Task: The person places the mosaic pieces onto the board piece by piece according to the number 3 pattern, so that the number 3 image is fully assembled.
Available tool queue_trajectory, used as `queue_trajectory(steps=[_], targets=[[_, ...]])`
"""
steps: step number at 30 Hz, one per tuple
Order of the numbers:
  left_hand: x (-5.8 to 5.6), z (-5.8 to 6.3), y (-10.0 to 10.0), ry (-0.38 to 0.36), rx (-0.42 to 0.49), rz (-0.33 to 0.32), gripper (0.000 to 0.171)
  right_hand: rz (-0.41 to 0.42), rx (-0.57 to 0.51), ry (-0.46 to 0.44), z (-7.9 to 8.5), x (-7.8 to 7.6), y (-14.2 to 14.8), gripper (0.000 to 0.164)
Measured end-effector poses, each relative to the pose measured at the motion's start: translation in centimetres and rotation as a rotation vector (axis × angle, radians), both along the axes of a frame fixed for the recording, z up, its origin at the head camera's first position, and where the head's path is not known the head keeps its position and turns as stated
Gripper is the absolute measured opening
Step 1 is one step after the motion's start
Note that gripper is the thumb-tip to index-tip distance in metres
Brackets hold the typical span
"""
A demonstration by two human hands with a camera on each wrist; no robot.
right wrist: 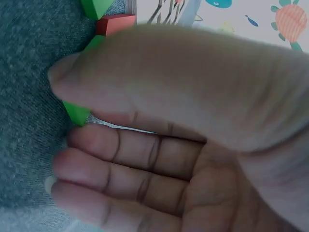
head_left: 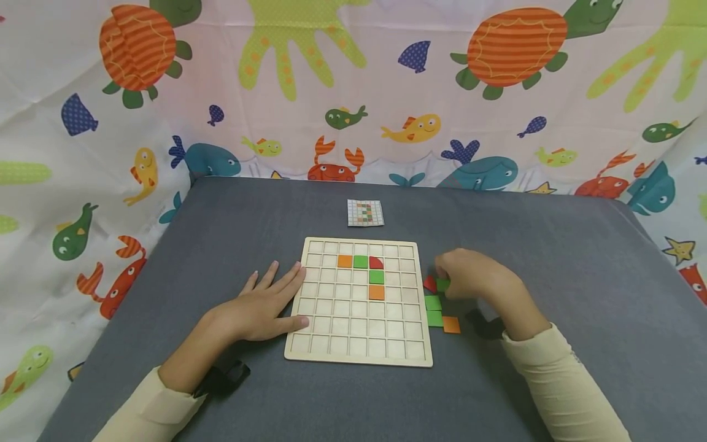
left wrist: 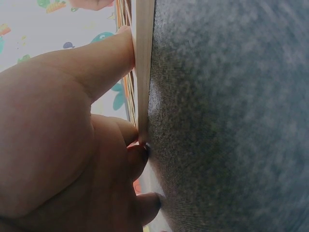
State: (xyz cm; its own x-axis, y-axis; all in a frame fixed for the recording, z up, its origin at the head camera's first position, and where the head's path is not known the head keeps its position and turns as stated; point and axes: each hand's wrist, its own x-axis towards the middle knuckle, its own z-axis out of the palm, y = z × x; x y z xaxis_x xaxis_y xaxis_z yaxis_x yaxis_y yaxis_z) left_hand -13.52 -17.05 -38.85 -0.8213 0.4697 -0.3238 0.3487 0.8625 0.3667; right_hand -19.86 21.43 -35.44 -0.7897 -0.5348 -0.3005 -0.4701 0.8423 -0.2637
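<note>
A wooden grid board lies flat on the grey table. On it sit an orange square tile, a green tile, a red rounded tile, and below that another green and orange tile. My left hand rests along the board's left edge, fingers spread and thumb on its surface. In the left wrist view, the thumb touches the board's side rim. My right hand pinches a green tile between thumb and index finger, just right of the board; the thumb partly covers it.
Next to the board's right edge lie a red tile, green tiles and an orange tile. Behind the board is a small printed pattern card. A curtain with sea animals borders the table's back and sides.
</note>
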Motion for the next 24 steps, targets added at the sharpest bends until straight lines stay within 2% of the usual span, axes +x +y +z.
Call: queue_trajectory(steps=[4,7,13,18,24], targets=[[0.0,0.0,0.0,-0.006,0.007,0.001,0.098,-0.032,0.003,-0.035,0.2,0.0,0.0,0.021],[0.0,0.1,0.0,-0.011,0.019,0.0,0.099,-0.024,-0.007,-0.045,0.4,0.0,-0.2,0.02],[-0.2,-0.3,-0.1,-0.011,0.022,0.007,0.101,0.048,-0.041,-0.052,0.5,0.3,-1.1,0.018],[-0.4,-0.8,-0.2,-0.022,-0.021,0.02,0.102,0.102,-0.091,-0.017,0.3,0.7,-2.1,0.017],[-0.2,-0.3,0.0,-0.03,-0.008,0.017,0.099,0.205,-0.141,0.038,-0.1,1.0,-3.5,0.014]])
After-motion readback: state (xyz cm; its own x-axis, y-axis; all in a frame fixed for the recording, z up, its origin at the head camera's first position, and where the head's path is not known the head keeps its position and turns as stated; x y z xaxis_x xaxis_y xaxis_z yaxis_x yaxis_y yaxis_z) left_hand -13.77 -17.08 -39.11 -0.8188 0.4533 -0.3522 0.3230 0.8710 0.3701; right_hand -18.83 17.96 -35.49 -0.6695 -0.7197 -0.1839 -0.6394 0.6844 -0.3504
